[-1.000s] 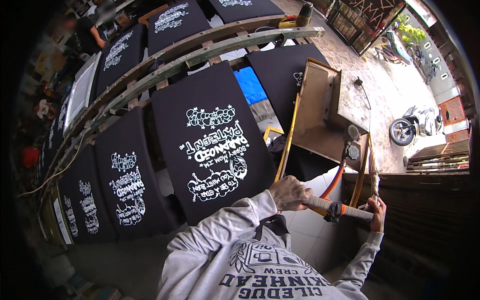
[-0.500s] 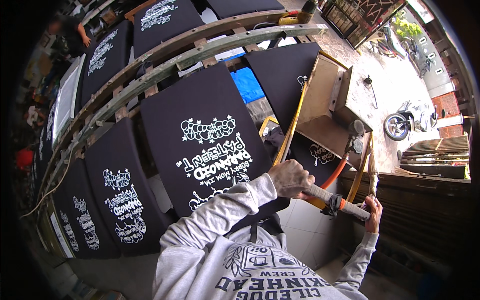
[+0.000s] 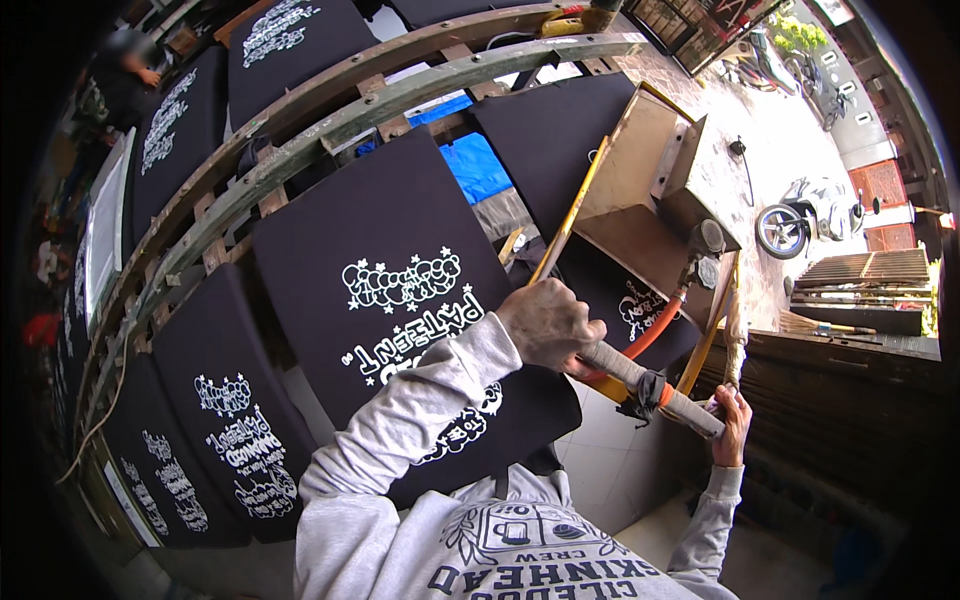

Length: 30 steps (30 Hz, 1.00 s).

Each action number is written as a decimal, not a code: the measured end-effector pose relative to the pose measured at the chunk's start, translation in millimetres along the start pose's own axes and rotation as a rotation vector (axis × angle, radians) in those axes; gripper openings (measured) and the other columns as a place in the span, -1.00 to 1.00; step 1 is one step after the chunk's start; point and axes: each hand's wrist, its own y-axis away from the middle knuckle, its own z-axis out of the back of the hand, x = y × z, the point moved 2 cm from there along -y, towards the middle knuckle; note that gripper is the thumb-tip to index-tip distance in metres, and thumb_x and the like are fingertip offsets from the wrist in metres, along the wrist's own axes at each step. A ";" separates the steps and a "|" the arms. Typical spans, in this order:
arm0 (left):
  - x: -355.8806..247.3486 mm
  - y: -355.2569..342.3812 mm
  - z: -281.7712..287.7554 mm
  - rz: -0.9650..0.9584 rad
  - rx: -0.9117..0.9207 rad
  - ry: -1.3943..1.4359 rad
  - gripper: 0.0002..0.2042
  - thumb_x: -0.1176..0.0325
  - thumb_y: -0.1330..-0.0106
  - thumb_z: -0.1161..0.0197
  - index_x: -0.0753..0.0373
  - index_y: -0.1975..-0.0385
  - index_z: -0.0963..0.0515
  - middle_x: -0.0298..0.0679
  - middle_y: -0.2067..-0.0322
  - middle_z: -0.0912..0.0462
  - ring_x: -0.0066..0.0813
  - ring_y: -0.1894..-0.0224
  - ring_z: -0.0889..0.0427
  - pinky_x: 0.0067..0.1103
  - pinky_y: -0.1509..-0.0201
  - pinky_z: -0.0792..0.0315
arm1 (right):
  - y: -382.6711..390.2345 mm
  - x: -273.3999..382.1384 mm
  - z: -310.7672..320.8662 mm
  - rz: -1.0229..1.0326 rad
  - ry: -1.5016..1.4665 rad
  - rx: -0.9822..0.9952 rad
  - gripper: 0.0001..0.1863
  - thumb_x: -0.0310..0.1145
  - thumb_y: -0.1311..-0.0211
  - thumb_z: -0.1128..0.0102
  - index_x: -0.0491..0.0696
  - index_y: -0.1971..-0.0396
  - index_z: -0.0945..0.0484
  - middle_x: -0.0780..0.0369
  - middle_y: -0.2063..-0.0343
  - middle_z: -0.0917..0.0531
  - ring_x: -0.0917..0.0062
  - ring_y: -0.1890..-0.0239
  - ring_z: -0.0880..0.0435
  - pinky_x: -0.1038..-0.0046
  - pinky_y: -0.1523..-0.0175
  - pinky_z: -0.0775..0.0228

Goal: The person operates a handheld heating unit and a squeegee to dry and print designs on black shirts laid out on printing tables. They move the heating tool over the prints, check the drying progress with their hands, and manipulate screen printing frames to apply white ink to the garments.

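Observation:
My left hand (image 3: 548,325) is closed round the left part of a wrapped handle bar (image 3: 612,362), which has a dark knotted cloth and an orange band. My right hand (image 3: 732,420) grips the bar's far right end, where a second wrapped bar (image 3: 737,335) comes down to meet it. The handle belongs to a yellow-framed sheet-metal box (image 3: 630,170) fitted with a gas valve (image 3: 706,262) and an orange hose (image 3: 662,325). Below and behind the box lies a black printed fabric panel (image 3: 625,290). Left of my arm, a larger black panel with white lettering (image 3: 380,215) lies flat.
More black printed panels (image 3: 225,330) run along the left, beside long metal rails (image 3: 330,130). Blue sheeting (image 3: 475,168) shows between panels. Another person (image 3: 120,80) is at the far upper left. A motorcycle (image 3: 815,220) stands outside, beyond a dark wall (image 3: 830,390).
The whole view has tilted and shifted a little. Both hands keep their grip; my left hand and the handle appear farther left and higher. My sleeve covers different lettering on the large panel.

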 end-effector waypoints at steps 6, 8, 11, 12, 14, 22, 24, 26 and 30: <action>9.9 15.5 8.4 -0.001 -0.180 -0.002 -0.48 -0.20 0.05 -0.41 0.17 0.64 -0.41 -0.28 0.83 -0.47 -0.32 0.71 -0.60 -0.42 0.60 -0.47 | -0.3 -8.3 -12.5 0.021 0.006 -0.033 -0.81 -0.28 -0.29 -0.18 -0.06 0.44 -0.49 0.47 0.58 -0.44 0.85 0.56 -0.34 0.71 0.45 -0.16; 8.7 20.9 9.8 0.047 -0.101 0.027 -0.51 -0.16 0.04 -0.43 0.18 0.59 -0.46 -0.28 0.82 -0.47 -0.33 0.71 -0.59 -0.42 0.58 -0.50 | 2.0 -9.4 -15.6 0.024 -0.005 -0.038 -0.83 -0.31 -0.29 -0.20 -0.05 0.44 -0.49 0.47 0.57 -0.45 0.84 0.54 -0.34 0.70 0.42 -0.16; 7.6 28.2 9.7 0.082 -0.080 0.050 -0.55 -0.11 0.03 -0.44 0.19 0.52 -0.52 -0.28 0.82 -0.47 -0.33 0.71 -0.59 -0.40 0.56 -0.51 | 5.3 -0.7 -24.8 -0.010 -0.011 -0.020 -0.86 -0.34 -0.27 -0.22 -0.05 0.43 -0.51 0.45 0.53 -0.47 0.82 0.50 -0.37 0.69 0.36 -0.20; 6.4 29.6 8.8 0.079 -0.116 0.042 -0.55 -0.11 0.03 -0.44 0.19 0.52 -0.52 -0.28 0.82 -0.46 -0.33 0.72 -0.59 -0.40 0.57 -0.51 | 5.6 -1.9 -23.9 -0.002 -0.004 -0.029 -0.86 -0.34 -0.27 -0.22 -0.05 0.42 -0.51 0.45 0.53 -0.48 0.82 0.49 -0.37 0.69 0.36 -0.20; 3.3 33.9 5.4 0.074 -0.187 0.027 -0.55 -0.12 0.03 -0.43 0.19 0.51 -0.53 -0.28 0.82 -0.46 -0.33 0.72 -0.58 -0.40 0.58 -0.50 | 4.9 -7.0 -21.0 0.012 0.010 -0.048 -0.86 -0.33 -0.28 -0.22 -0.06 0.41 -0.52 0.45 0.52 -0.49 0.82 0.49 -0.38 0.69 0.36 -0.21; -12.3 46.2 -3.9 0.226 -0.060 0.019 -0.56 -0.11 0.12 -0.46 0.02 0.57 -0.37 -0.43 0.62 -0.25 -0.47 0.47 -0.37 -0.49 0.34 -0.29 | 8.7 10.7 -27.9 0.001 -0.007 -0.020 -0.85 -0.34 -0.28 -0.21 -0.09 0.41 -0.53 0.42 0.53 -0.52 0.80 0.52 -0.41 0.68 0.37 -0.25; -16.2 42.1 3.0 0.274 0.002 0.037 -0.56 -0.11 0.13 -0.47 0.03 0.62 -0.36 -0.43 0.67 -0.22 -0.46 0.52 -0.35 -0.49 0.36 -0.29 | 5.2 8.2 -24.3 -0.007 -0.008 -0.013 -0.86 -0.34 -0.28 -0.21 -0.09 0.41 -0.53 0.41 0.54 -0.51 0.79 0.53 -0.41 0.68 0.38 -0.26; -19.8 41.4 6.0 0.265 -0.060 0.029 -0.56 -0.09 0.10 -0.46 0.08 0.65 -0.38 -0.40 0.73 -0.29 -0.42 0.60 -0.42 -0.47 0.46 -0.34 | 0.5 3.0 -20.1 0.012 0.008 -0.005 -0.85 -0.34 -0.28 -0.21 -0.09 0.42 -0.53 0.41 0.55 -0.51 0.79 0.53 -0.42 0.67 0.38 -0.27; -20.3 44.4 3.7 0.171 -0.281 -0.024 -0.57 -0.06 0.05 -0.45 0.15 0.66 -0.42 -0.34 0.81 -0.45 -0.39 0.73 -0.56 -0.46 0.63 -0.43 | -10.5 5.1 -17.3 0.052 0.103 -0.002 -0.77 -0.24 -0.28 -0.20 -0.10 0.45 -0.50 0.40 0.58 -0.50 0.76 0.55 -0.46 0.65 0.41 -0.33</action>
